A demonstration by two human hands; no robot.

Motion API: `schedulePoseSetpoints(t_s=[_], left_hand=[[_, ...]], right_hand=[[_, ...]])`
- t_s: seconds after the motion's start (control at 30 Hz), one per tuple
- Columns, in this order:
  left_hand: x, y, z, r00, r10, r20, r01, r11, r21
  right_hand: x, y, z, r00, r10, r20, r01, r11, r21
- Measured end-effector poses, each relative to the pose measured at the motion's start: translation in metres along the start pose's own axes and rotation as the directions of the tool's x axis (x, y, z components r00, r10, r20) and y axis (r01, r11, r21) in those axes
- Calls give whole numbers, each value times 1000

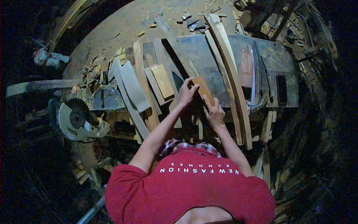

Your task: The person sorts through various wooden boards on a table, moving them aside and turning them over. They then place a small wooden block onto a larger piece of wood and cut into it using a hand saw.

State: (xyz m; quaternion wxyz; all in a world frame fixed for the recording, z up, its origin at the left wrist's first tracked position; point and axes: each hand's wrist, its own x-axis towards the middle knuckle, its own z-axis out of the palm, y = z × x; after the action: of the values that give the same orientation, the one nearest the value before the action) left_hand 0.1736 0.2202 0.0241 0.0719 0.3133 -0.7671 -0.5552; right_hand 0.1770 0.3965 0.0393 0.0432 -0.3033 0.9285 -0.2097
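Wood block (pixel 203 90) held over dark tabletop (pixel 209 56), between both hands | left hand (pixel 186 93) pinched on its upper end, right hand (pixel 213 111) clamped on lower end, likely for steadiness | planks (pixel 231 74) stacked alongside | circular saw (pixel 76 117) parked well left

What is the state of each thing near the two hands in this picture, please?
small wooden block: held flat on the machine table by both hands.
left hand: fingers pinching the block's far end.
right hand: gripping the block's near end.
machine table: dusty, planks lying across it.
long curved planks: lying loose, overhanging the table edge.
circular saw: resting beside the wood, blade guarded.
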Motion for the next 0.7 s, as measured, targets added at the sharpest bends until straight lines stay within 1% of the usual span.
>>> schedulePoseSetpoints(t_s=[0.03, 0.07, 0.1, 0.13, 0.17, 0.23, 0.3, 0.37, 0.43, 0.47, 0.5, 0.57, 0.6, 0.63, 0.67, 0.7], left_hand=[[14, -4, -4, 1000, -1, -10, 1, 1000, -3], [29, -8, -9, 998, 37, -49, -37, 999, 7], [46, -14, -12, 993, 78, -87, -77, 997, 18], [65, -12, -17, 951, 263, -161, -257, 965, 54], [75, -13, -23, 979, 127, -159, -114, 989, 90], [98, -9, -36, 989, 11, -150, 7, 993, 120], [108, -6, -40, 986, 20, -164, -1, 993, 116], [112, -4, -41, 984, 30, -176, -10, 993, 116], [96, -1, -37, 947, 220, -234, -198, 973, 115], [95, -16, -34, 990, 51, -130, -46, 998, 42], [94, -27, -30, 974, 148, -173, -148, 989, 10], [87, 1, -38, 993, -10, -118, 11, 1000, 8], [96, -5, -39, 993, -15, -119, 16, 1000, 6], [111, -12, -41, 978, 121, -170, -113, 992, 56], [125, -19, -42, 943, 256, -213, -237, 965, 112], [137, -16, -47, 942, 255, -219, -236, 965, 110]], right_hand=[[15, -4, 5, 1000, 2, 11, -2, 1000, 5], [30, -8, 9, 1000, -8, 12, 8, 1000, 6], [47, -13, 14, 999, -26, -20, 27, 1000, 11], [63, -17, 17, 998, -44, -52, 45, 999, 14], [78, -22, 21, 997, -52, -51, 53, 999, 13], [105, -30, 26, 998, -60, -30, 61, 998, 19], [118, -32, 32, 997, -69, -17, 69, 998, 8], [120, -32, 38, 991, -80, -103, 86, 995, 55], [107, -32, 33, 991, -82, -107, 85, 996, 26], [103, -32, 32, 991, -77, -111, 78, 997, -2], [104, -34, 28, 991, -83, -108, 83, 997, -3], [106, -38, 22, 998, -53, -42, 52, 998, -21], [113, -39, 25, 998, -54, -37, 53, 998, -23], [124, -39, 29, 997, -63, -44, 62, 998, -9], [136, -40, 32, 996, -72, -51, 72, 997, 4], [149, -44, 35, 996, -78, -49, 78, 997, 3]])
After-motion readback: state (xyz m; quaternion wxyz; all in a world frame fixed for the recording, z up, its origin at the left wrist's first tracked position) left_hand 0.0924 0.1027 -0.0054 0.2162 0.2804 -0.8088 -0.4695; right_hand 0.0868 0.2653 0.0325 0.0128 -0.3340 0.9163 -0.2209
